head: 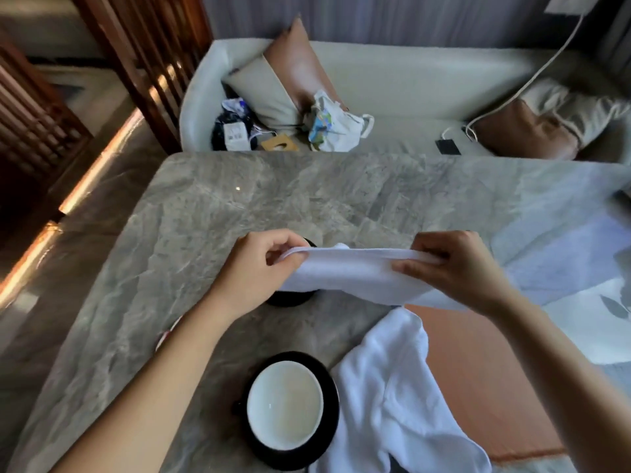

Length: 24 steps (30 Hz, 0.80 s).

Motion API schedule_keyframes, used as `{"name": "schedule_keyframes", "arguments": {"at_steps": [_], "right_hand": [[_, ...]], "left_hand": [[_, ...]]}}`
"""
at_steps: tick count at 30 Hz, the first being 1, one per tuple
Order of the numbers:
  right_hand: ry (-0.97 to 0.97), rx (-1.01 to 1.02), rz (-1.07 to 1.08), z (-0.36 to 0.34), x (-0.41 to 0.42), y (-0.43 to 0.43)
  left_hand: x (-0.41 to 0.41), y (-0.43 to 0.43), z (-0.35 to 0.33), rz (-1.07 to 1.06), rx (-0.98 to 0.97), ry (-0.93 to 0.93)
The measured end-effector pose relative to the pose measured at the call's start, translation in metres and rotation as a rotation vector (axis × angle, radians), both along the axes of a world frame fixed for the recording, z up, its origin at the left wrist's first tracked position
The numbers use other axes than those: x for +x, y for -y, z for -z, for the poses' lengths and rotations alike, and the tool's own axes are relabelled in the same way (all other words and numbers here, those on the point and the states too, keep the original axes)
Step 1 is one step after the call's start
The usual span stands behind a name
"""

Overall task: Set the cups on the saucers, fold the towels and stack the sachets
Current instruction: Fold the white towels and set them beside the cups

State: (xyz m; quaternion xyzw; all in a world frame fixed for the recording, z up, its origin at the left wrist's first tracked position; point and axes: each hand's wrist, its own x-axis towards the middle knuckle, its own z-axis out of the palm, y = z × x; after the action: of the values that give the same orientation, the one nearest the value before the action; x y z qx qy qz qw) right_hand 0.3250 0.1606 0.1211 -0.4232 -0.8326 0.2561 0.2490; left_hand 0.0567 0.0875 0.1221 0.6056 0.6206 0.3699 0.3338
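Holding a white towel (355, 274) stretched in the air above the marble table (211, 213), the person has a pinch on each end: the left hand (263, 268) is closed on one upper corner, the right hand (454, 268) on the other, thumb on the near face. The cloth hangs doubled over, so I'd judge this fold is partway done.

Nearer than that towel, a white cup (285, 404) sits on a black saucer (327, 384), so that pairing looks finished. Directly behind and below the held towel another dark saucer (290, 298) peeks out; whether a cup rests on it I cannot tell. A second towel (392, 397) lies crumpled just right of the near cup, not yet folded. Left of that cup, something reddish shows past the forearm, perhaps a sachet; no sachet stack shows.
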Motion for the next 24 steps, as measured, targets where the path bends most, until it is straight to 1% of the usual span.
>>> {"name": "schedule_keyframes", "arguments": {"at_steps": [3,5,8,11,14,17,20,22,24], "right_hand": [[0.054,0.03,-0.058,-0.026,-0.014,-0.007],[0.066,0.058,-0.059,-0.043,-0.027,-0.013],[-0.016,0.045,-0.081,-0.066,-0.057,-0.023],[-0.113,0.021,-0.152,-0.085,-0.103,-0.031],[-0.253,-0.023,-0.249,-0.101,-0.15,-0.032],[-0.428,-0.187,-0.362,-0.113,-0.195,-0.027],[-0.578,-0.473,-0.495,-0.111,-0.229,-0.018],[-0.589,-0.618,-0.552,-0.097,-0.245,-0.01],[-0.542,-0.715,-0.57,-0.072,-0.255,-0.001]], "left_hand": [[-0.031,0.019,-0.016,-0.06,0.009,0.02],[-0.054,0.03,-0.028,-0.148,0.07,0.055],[-0.088,0.044,-0.047,-0.309,0.211,0.091],[-0.123,0.062,-0.063,-0.425,0.313,0.095],[-0.161,0.081,-0.08,-0.553,0.379,0.183],[-0.198,0.099,-0.094,-0.608,0.389,0.309],[-0.227,0.117,-0.096,-0.622,0.358,0.333],[-0.24,0.13,-0.089,-0.651,0.309,0.346],[-0.248,0.143,-0.072,-0.674,0.249,0.369]]}}
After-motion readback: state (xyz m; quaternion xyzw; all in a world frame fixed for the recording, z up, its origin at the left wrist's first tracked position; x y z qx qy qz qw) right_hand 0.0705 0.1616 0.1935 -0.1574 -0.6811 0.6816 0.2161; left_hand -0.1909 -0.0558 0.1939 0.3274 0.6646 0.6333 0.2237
